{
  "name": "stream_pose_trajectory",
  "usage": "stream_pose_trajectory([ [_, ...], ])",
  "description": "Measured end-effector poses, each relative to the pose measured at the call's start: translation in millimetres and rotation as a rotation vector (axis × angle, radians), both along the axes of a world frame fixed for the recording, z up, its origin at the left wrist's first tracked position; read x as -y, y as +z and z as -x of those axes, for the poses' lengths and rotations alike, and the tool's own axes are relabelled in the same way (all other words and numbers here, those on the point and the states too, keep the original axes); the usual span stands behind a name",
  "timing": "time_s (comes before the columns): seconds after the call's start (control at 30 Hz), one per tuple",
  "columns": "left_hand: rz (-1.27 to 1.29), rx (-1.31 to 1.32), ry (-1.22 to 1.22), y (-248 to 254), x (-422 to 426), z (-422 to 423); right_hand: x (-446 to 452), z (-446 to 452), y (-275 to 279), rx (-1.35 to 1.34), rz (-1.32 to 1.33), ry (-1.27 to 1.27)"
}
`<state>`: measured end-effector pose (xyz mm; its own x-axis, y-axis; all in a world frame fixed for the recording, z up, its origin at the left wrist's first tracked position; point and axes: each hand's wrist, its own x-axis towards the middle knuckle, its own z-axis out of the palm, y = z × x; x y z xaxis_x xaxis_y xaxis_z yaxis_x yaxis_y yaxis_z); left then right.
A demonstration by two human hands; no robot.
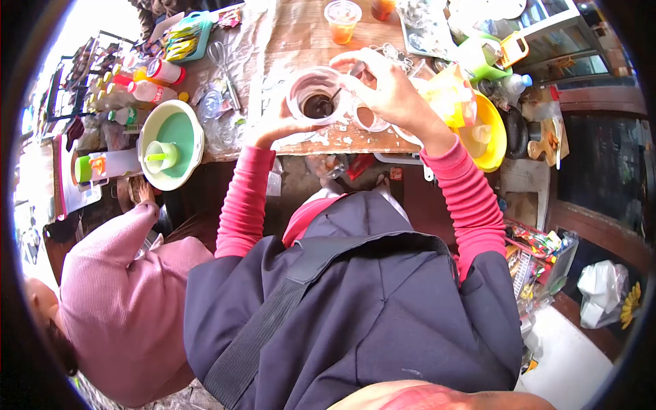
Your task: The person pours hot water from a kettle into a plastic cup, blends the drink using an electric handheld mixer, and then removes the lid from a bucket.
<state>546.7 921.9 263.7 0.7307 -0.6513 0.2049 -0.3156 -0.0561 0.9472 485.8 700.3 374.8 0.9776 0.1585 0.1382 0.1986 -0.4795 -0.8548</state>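
Observation:
A clear plastic container (314, 94) with dark contents stands tilted near the table's front edge. My left hand (283, 121) is wrapped round its left and lower side. Above its right side, my right hand (372, 85) pinches the handle of a thin utensil (337, 94), which reaches down into the dark contents. Just below my right hand is a small round cup or lid (369, 117) with something brown in it.
A whisk (224, 72) and a basin (198, 140) of green liquid are at left, bottles (149, 91) behind. A drink cup (342, 20) stands at the back, a yellow basin (495, 140) at right. Another person (126, 294) sits at my left.

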Motion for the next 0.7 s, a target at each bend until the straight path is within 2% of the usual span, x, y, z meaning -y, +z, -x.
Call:
stream_pose_trajectory([
  [0.03,0.004,-0.006,-0.011,-10.9,2.9,2.3,6.5,0.3,-11.0,-0.006,0.004,-0.011],
  [0.1,-0.037,-0.047,0.198,-31.3,8.1,8.3,23.1,4.0,-32.6,0.052,0.025,-0.087],
  [0.17,0.033,-0.086,0.176,-77.6,14.0,2.1,40.3,14.0,-49.8,-0.004,0.009,-0.141],
  [0.27,0.034,-0.083,0.301,-128.8,22.1,-3.3,51.9,18.9,-88.1,-0.050,0.079,-0.291],
  [0.3,0.030,-0.085,0.301,-139.3,24.7,-4.5,47.8,18.2,-94.0,-0.052,0.076,-0.291],
  [0.37,0.183,-0.104,0.331,-157.2,35.2,1.0,26.4,14.9,-99.0,0.053,0.178,-0.228],
  [0.4,0.261,-0.111,0.349,-164.9,42.3,4.0,16.4,7.9,-111.0,0.040,0.123,-0.213],
  [0.43,0.338,-0.118,0.367,-171.6,48.6,7.2,8.2,1.7,-117.7,0.001,0.178,-0.201],
  [0.5,0.493,-0.135,0.397,-181.1,54.5,13.6,-10.2,-8.4,-113.9,-0.095,0.068,-0.306],
  [0.57,0.455,-0.098,0.426,-192.3,56.3,14.5,-14.9,-23.5,-130.4,-0.133,0.005,-0.280],
  [0.63,0.597,-0.045,0.492,-208.5,63.2,12.8,-13.3,-27.3,-140.8,-0.165,-0.054,-0.261],
  [0.7,0.509,-0.038,0.509,-221.2,62.2,11.4,-17.0,-23.4,-143.0,-0.029,0.028,-0.323],
])
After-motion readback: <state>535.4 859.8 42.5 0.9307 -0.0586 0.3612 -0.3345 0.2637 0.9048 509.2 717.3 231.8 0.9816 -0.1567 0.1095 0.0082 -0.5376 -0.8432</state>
